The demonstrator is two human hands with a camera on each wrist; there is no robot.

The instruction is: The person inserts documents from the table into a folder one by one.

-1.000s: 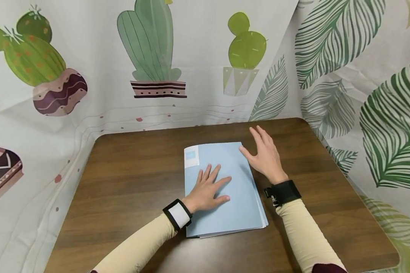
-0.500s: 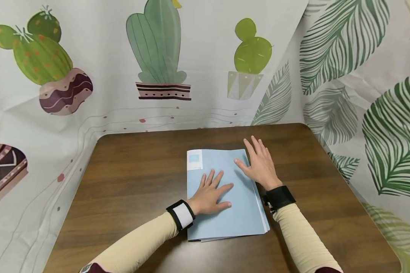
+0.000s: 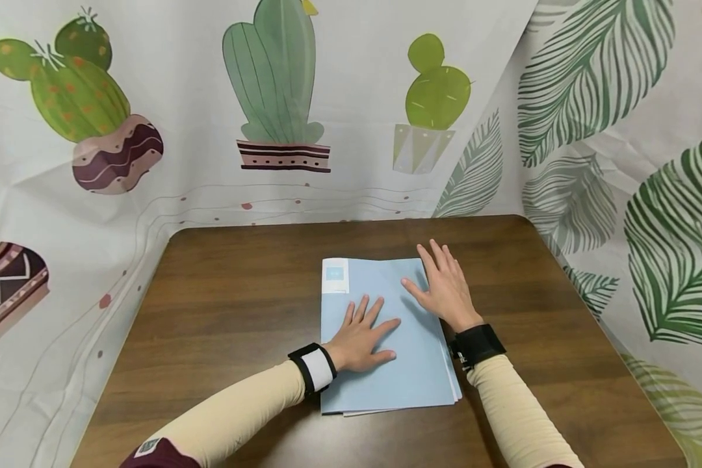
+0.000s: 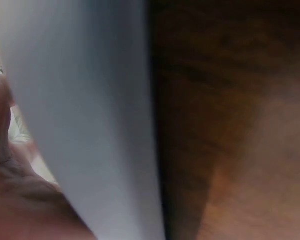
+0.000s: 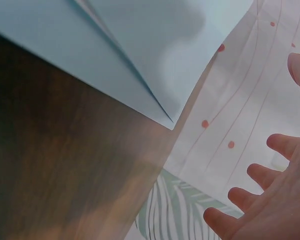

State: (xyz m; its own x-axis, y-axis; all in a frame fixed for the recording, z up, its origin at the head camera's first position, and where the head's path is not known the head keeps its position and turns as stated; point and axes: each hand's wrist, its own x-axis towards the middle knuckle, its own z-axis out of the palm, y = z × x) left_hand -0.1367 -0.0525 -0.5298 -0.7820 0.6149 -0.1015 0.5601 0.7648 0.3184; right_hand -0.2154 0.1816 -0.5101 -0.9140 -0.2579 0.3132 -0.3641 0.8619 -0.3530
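Observation:
A light blue folder (image 3: 409, 370) with a white label at its top left corner lies on the table, with edges of white sheets showing along its right and lower sides. My left hand (image 3: 359, 341) rests on its cover, fingers spread and straight. Beside the upper right edge is my right hand (image 3: 444, 289), fingers extended and thumb over the cover. In the right wrist view a gap separates those fingers from the folder's corner (image 5: 155, 107). The left wrist view shows, close up and blurred, the folder's pale edge (image 4: 90, 125) next to part of the left hand.
The brown wooden table (image 3: 228, 305) has rounded far corners. Behind and to the right of it hangs a white cloth (image 3: 357, 97) printed with cacti and leaves. Black bands (image 3: 478, 344) circle both wrists.
My right hand has moved left and slightly toward me, its thumb passing from the folder's corner to over the cover. The left hand stays in place on the folder. The head view has shifted slightly.

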